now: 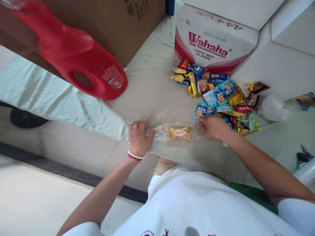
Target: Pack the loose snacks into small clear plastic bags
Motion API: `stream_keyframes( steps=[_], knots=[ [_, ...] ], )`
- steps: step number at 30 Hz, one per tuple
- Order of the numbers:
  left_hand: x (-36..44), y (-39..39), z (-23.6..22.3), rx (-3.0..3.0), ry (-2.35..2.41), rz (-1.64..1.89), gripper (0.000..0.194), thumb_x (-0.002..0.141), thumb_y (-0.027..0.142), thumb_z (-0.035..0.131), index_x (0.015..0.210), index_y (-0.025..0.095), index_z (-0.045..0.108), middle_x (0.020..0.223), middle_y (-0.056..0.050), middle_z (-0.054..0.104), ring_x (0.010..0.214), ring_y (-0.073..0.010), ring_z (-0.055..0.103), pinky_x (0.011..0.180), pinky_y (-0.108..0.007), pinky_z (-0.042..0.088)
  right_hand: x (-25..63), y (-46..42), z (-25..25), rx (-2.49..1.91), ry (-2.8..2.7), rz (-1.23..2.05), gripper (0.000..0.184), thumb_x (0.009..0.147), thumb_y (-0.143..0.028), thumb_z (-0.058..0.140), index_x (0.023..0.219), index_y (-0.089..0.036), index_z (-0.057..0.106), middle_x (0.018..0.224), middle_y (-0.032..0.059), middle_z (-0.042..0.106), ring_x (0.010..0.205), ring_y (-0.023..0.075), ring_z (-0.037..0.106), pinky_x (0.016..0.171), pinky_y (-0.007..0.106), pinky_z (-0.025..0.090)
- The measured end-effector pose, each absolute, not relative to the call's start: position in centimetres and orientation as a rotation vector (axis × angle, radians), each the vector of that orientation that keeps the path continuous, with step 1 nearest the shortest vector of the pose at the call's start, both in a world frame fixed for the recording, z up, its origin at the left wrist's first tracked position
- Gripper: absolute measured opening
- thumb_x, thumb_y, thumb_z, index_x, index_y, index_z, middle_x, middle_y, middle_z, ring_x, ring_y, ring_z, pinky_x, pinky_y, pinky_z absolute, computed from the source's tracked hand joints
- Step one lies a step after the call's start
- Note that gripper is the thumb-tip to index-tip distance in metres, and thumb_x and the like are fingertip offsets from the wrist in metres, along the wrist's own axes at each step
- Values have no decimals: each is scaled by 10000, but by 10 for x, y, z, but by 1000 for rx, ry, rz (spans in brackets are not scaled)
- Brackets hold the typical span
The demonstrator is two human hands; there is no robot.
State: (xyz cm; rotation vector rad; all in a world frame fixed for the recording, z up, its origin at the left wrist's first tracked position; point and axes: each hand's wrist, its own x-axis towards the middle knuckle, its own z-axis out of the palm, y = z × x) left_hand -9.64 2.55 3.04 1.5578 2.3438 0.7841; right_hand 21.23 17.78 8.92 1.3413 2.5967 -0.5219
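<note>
A clear plastic bag point(161, 119) lies flat on the cloth in front of me, with one yellow wrapped snack point(179, 132) inside it. My left hand point(140, 137) rests on the bag's left end, thumb apart from the fingers. At the right end, my right hand point(214, 127) has its fingers curled together on the bag's edge; the exact grip is partly hidden. Just beyond those fingers lie blue snack packets point(201, 110), at the near edge of a heap of small wrapped snacks point(197, 86) in yellow, blue, red and brown.
Behind the heap stands a white-and-red Wahaha carton point(209, 46). A big red jug point(83, 62) and a brown cardboard box point(118, 26) are at the left. Crumpled clear plastic point(274, 108) lies right of the heap, and scissors point(304, 156) lie farther right. The cloth's near edge point(118, 131) drops toward the floor.
</note>
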Motion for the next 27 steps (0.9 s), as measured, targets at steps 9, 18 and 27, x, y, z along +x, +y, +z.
stream_keyframes(
  steps=[9, 18, 27],
  knots=[
    [-74, 45, 30, 1468, 2332, 641, 673, 807, 399, 657, 1419, 157, 512, 1085, -121, 705, 1099, -341, 595, 1001, -489, 432, 98, 217, 83, 1000, 2728, -434, 437, 928, -214, 658, 1355, -126, 630, 1208, 146, 683, 1233, 308, 543, 994, 387, 450],
    [-86, 44, 32, 1571, 2277, 630, 63, 785, 270, 603, 767, 212, 622, 975, -118, 670, 1045, -313, 583, 957, -465, 456, 146, 128, 103, 498, 2845, -316, 474, 994, -169, 496, 1432, -331, 575, 1158, 100, 649, 1002, 256, 593, 718, 310, 407],
    [-81, 20, 88, 939, 1717, 916, 122, 785, 309, 647, 838, 211, 597, 633, 29, 612, 554, -145, 591, 542, -261, 453, 170, 100, 74, 610, 2922, -477, 597, 972, -104, 486, 1524, -330, 502, 1277, 134, 583, 1133, 290, 495, 908, 397, 449]
  ],
)
